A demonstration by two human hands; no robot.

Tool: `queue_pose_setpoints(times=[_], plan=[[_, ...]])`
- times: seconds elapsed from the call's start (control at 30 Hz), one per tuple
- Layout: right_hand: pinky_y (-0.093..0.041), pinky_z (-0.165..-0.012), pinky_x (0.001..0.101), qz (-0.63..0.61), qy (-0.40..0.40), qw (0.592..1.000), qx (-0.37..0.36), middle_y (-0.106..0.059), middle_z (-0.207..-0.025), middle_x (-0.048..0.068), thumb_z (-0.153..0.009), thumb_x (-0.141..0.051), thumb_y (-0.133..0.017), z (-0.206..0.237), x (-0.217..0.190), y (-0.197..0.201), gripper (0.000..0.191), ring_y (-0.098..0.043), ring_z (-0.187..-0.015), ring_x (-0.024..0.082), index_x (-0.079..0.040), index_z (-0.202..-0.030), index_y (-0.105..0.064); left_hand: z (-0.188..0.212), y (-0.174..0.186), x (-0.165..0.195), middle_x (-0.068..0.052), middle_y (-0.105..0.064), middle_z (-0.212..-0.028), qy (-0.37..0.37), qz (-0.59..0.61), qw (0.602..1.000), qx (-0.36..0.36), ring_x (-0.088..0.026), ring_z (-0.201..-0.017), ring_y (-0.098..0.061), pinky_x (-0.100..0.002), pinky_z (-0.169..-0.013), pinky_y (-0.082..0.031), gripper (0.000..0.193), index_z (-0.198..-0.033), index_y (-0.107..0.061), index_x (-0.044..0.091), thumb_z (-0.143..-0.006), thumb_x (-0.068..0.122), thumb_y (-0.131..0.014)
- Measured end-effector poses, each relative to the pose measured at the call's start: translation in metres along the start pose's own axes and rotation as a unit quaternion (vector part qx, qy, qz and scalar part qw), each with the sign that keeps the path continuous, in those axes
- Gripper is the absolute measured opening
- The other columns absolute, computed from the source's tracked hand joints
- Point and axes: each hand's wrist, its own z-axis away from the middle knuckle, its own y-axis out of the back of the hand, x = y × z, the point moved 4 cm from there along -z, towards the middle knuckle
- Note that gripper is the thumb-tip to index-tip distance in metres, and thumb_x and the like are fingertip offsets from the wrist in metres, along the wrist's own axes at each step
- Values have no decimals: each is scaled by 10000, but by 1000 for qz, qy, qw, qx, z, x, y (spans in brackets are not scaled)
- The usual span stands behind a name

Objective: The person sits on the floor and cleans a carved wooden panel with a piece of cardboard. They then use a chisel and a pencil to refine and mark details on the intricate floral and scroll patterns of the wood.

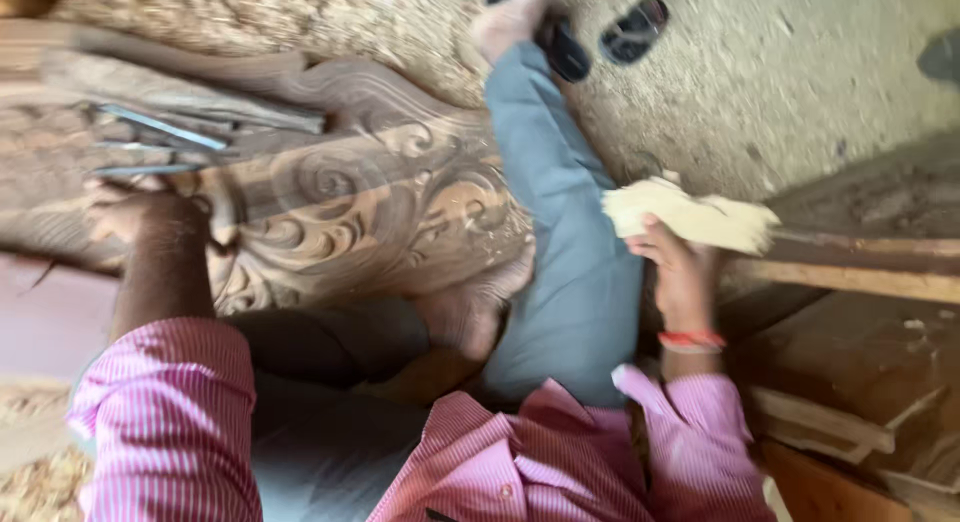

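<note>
L to R: left hand rests on carved wood panel, fingers curled loosely, gripping nothing; metal chisels lie just above it on the panel. Person's legs in blue-grey trousers across mid. Right hand clamped on pale wad of wood shavings, held over planks. Dark sandals on floor, top. No labels seen.

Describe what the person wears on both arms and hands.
Both arms wear pink, white-striped shirt sleeves pushed up below the elbow. The left hand is bare, with no glove or band in view. The right hand is bare too, with an orange-red band round its wrist.
</note>
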Motion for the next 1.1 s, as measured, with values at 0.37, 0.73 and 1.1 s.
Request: queue_pose_setpoints(times=[0.37, 0.73, 1.1], plan=[[-488, -994, 396, 152, 239, 927, -245, -675, -1199, 114, -821, -148, -812, 18, 70, -207, 526, -614, -1144, 193, 40, -1269, -610, 32, -36, -26, -276, 46, -1686, -145, 130, 976, 99, -511, -1533, -67, -587, -1146, -337, 1432, -1658, -68, 221, -577, 675, -889], [-597, -788, 392, 402, 115, 904, -91, -763, -1045, 134, -907, -184, -629, -96, 165, -54, 264, -745, -931, 243, -58, -1114, -730, -3, -17, -5, -229, -637, -1387, -103, 43, 992, 60, -408, -1254, -616, -540, -991, -533, 931, -1460, -592, 146, -829, 830, -623], [-572, -816, 426, 370, 133, 911, -122, -752, -1002, 122, -908, -286, -703, -98, 211, -33, 295, -714, -913, 248, -42, -1070, -733, -31, -22, 2, -98, -788, -874, -69, -90, 983, 143, -244, -755, -771, -364, -596, -585, 781, -992, -823, 163, -973, 848, -449]])
